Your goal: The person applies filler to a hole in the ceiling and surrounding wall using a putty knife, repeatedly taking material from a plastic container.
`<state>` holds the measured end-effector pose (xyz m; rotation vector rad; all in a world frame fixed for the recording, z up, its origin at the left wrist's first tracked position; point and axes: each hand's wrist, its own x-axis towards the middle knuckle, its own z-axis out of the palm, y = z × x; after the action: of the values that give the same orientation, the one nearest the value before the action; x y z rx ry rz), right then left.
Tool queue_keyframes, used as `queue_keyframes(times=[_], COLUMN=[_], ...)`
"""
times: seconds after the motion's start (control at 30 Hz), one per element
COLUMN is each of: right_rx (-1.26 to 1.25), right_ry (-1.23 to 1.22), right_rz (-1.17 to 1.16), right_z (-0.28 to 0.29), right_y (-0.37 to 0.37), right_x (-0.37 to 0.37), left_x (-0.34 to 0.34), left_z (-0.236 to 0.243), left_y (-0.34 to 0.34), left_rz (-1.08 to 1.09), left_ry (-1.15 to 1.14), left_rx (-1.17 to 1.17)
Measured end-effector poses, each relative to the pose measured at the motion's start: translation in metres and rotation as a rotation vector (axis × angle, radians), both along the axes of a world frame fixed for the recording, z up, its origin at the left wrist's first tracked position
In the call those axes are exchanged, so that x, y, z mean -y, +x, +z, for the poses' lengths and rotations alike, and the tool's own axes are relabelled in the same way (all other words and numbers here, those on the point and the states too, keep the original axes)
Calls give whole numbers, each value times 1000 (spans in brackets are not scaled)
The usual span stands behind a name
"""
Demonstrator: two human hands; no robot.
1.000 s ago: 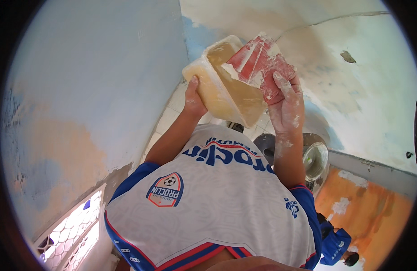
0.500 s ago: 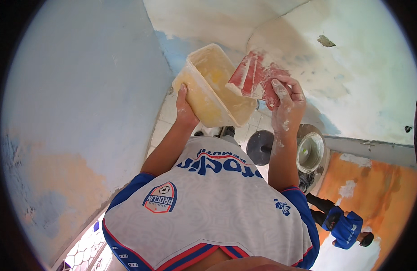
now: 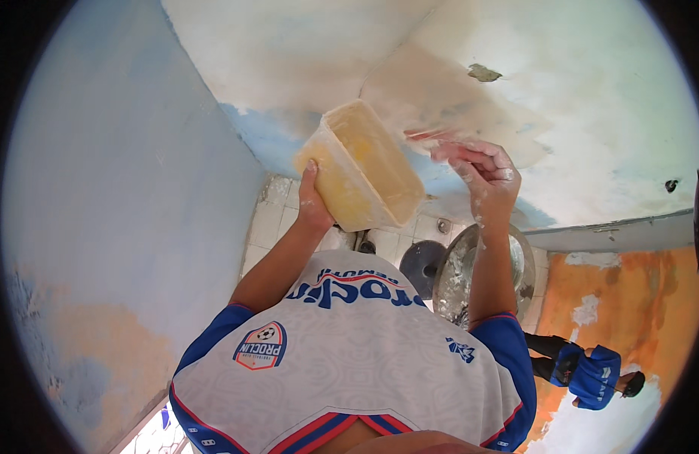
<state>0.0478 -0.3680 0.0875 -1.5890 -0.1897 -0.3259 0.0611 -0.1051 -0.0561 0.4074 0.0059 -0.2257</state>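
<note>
My left hand (image 3: 314, 198) grips the side of a rectangular, yellowish plastic tub (image 3: 348, 185), its thumb pressed on the outer wall. The tub is tilted, and pale residue coats its inside. To the right of it, my right hand (image 3: 486, 170) holds a red putty spreader (image 3: 433, 138) smeared with white filler. Seen almost edge-on, the spreader is slightly blurred, close to the patched wall (image 3: 508, 113). White smears show on my right fingers and wrist.
Below my right forearm are a round, filler-spattered basin (image 3: 459, 276) and a dark round disc (image 3: 423, 266) on the tiled floor (image 3: 272, 216). A bluish wall (image 3: 122, 166) rises at left. Another person in a blue shirt (image 3: 595, 377) stands by the orange wall (image 3: 637, 295).
The spreader has left the tub's rim and turned from broad face to edge-on, nearer the wall. My view has shifted, and the tub sits slightly lower. More of the basin shows.
</note>
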Motion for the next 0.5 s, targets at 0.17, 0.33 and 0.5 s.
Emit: queue_keyframes(times=[0.17,0.33,0.5], right_rx=[106,656,618], right_ry=[-98,-781,-908], right_rz=[-123,-216,-342], right_z=[20,56,79], right_y=[-10,-5,-12], right_x=[32,73,113], left_x=[26,67,94], left_z=[22,36,49], left_y=[12,30,22], left_rz=[-40,-53,-54], left_ry=[1,5,43], left_rx=[-1,33,6])
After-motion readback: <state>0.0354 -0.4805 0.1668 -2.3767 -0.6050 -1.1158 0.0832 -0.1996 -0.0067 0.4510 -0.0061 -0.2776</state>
